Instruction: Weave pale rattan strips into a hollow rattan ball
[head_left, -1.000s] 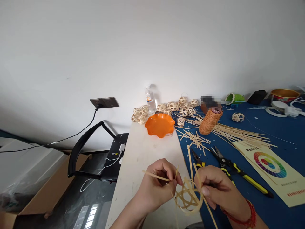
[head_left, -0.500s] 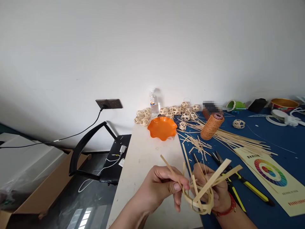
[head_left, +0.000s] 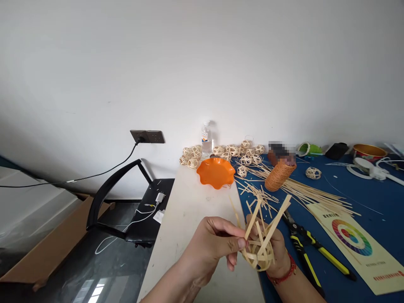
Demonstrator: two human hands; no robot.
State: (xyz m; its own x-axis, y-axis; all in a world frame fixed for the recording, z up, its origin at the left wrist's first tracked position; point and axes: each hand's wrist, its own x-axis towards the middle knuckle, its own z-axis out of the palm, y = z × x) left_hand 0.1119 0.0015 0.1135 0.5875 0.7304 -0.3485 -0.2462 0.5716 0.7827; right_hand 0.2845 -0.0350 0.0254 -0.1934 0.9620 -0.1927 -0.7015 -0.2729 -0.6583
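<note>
Low in the head view I hold a half-woven ball of pale bamboo strips (head_left: 259, 257), with several loose strip ends sticking up from it. My left hand (head_left: 217, 244) pinches a strip at the ball's left rim between thumb and forefinger. Behind and to the right, my right hand (head_left: 277, 250) is wrapped round the far side of the ball; its fingers are partly hidden by the weave. A red cord bracelet (head_left: 284, 271) circles the right wrist. Pliers with yellow and black handles (head_left: 303, 242) lie just right of that hand.
An orange scalloped dish (head_left: 216, 172) stands ahead, with finished woven balls (head_left: 192, 158) and a water bottle (head_left: 206, 139) behind. Loose bamboo strips (head_left: 315, 193), a spool of orange cord (head_left: 279, 176) and a colour-wheel card (head_left: 353, 240) lie right. A black chair (head_left: 151, 198) stands left.
The half-woven ball has turned and shifted slightly left in my hands, its strip ends now more upright. My left fingers have moved to a different strip at its rim.
</note>
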